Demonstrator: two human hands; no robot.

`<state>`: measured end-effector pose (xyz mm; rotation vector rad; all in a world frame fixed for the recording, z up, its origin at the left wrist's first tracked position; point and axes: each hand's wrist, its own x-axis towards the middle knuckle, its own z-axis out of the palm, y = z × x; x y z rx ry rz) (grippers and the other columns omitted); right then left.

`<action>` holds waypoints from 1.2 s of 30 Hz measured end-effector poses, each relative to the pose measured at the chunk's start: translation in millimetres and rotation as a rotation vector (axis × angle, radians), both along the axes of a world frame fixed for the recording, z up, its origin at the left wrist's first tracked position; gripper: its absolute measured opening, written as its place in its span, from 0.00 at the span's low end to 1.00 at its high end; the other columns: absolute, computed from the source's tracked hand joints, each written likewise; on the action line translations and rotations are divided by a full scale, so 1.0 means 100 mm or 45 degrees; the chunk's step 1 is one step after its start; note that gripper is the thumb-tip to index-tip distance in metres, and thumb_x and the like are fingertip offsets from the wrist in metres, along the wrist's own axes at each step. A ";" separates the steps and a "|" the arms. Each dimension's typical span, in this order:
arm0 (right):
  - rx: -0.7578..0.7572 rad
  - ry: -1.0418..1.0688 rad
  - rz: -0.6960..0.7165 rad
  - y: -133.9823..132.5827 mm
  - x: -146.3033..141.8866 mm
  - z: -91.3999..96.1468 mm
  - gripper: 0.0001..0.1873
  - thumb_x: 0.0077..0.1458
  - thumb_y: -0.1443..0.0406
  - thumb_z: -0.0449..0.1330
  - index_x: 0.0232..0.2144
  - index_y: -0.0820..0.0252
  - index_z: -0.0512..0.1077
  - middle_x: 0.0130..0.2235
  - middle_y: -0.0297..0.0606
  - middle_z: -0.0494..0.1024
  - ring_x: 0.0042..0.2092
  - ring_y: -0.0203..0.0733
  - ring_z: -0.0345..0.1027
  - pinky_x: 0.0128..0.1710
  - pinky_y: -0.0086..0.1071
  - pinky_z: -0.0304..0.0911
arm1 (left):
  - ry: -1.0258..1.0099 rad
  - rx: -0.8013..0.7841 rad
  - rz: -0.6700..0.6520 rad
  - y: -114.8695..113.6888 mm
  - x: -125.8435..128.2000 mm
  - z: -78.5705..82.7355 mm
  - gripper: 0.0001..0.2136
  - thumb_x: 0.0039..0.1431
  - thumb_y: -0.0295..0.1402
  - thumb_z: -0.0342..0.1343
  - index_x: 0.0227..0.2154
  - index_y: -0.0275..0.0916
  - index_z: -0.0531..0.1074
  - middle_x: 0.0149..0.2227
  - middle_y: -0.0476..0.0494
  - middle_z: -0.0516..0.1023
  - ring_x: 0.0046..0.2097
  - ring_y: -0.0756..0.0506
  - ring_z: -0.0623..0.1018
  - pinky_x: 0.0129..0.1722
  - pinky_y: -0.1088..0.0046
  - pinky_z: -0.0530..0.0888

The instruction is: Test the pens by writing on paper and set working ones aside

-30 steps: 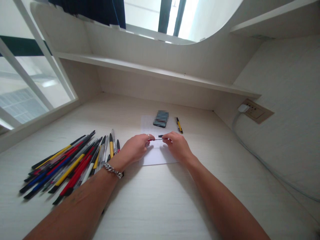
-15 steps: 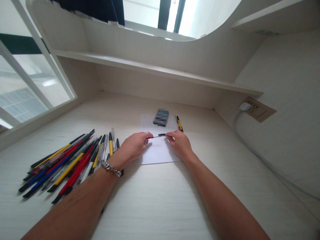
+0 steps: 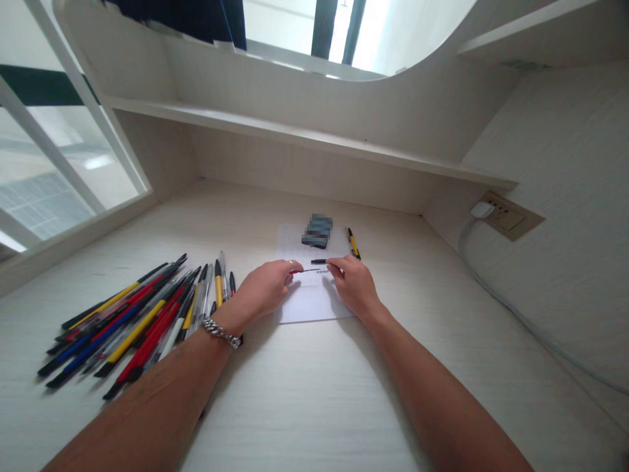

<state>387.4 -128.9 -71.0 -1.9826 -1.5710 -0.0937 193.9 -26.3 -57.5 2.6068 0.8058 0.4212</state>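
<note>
Above the white paper (image 3: pixel 314 305), my left hand (image 3: pixel 265 285) is closed in a pinch on a red pen piece (image 3: pixel 297 271). From it a thin dark pen refill (image 3: pixel 311 269) points toward my right hand (image 3: pixel 356 282). The fingers of that hand are pinched together too, near the refill's tip, and what sits between them is too small to make out. A short black pen part (image 3: pixel 318 261) is just left of the right fingertips; whether they touch it is unclear. A small dark mark or piece (image 3: pixel 322 271) shows by the refill's end.
Many black, red, yellow, blue and clear pens (image 3: pixel 132 321) lie heaped left of my left forearm. A blurred dark object (image 3: pixel 317 231) rests on the paper's far part. One yellow-and-black pen (image 3: pixel 353 243) lies beyond my right hand. A cable (image 3: pixel 491 288) runs from the wall socket (image 3: pixel 511 215).
My right fingertips have shifted slightly right, away from the black pen part, and more of the refill's end shows between the hands. The left hand stays nearly still.
</note>
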 end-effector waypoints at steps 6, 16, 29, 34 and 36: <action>0.099 -0.004 0.256 -0.08 -0.11 0.04 0.09 0.59 0.67 0.59 0.39 0.54 0.78 0.40 0.38 0.78 0.42 0.41 0.68 0.43 0.32 0.62 | -0.055 -0.007 -0.077 -0.06 0.04 -0.01 0.16 0.60 0.28 0.49 0.48 0.43 0.74 0.43 0.42 0.80 0.43 0.43 0.77 0.44 0.69 0.71; 0.069 0.001 0.143 -0.12 0.08 0.08 0.08 0.58 0.71 0.57 0.33 0.58 0.77 0.36 0.38 0.77 0.40 0.41 0.68 0.41 0.32 0.60 | -0.025 -0.019 -0.046 -0.06 0.03 0.02 0.18 0.59 0.25 0.47 0.49 0.43 0.73 0.45 0.40 0.79 0.46 0.42 0.77 0.44 0.68 0.71; -0.118 0.039 -0.078 -0.06 0.23 -0.04 0.09 0.58 0.68 0.57 0.35 0.55 0.78 0.38 0.39 0.76 0.41 0.41 0.67 0.42 0.32 0.58 | -0.055 -0.017 0.025 0.00 -0.01 0.00 0.20 0.55 0.23 0.49 0.50 0.42 0.73 0.47 0.40 0.79 0.46 0.43 0.78 0.44 0.69 0.71; -0.186 -0.030 -0.096 -0.04 0.20 -0.07 0.10 0.58 0.67 0.57 0.35 0.53 0.79 0.38 0.40 0.76 0.42 0.43 0.67 0.40 0.32 0.58 | -0.055 -0.046 0.066 -0.02 0.01 0.01 0.20 0.58 0.25 0.47 0.53 0.40 0.69 0.44 0.38 0.80 0.43 0.42 0.78 0.41 0.69 0.72; -0.186 -0.050 -0.110 -0.04 0.19 -0.06 0.10 0.58 0.66 0.57 0.35 0.53 0.79 0.39 0.40 0.76 0.42 0.43 0.67 0.40 0.32 0.58 | -0.049 -0.058 0.090 -0.02 0.00 0.02 0.17 0.59 0.26 0.47 0.51 0.39 0.70 0.41 0.38 0.81 0.41 0.42 0.79 0.39 0.68 0.72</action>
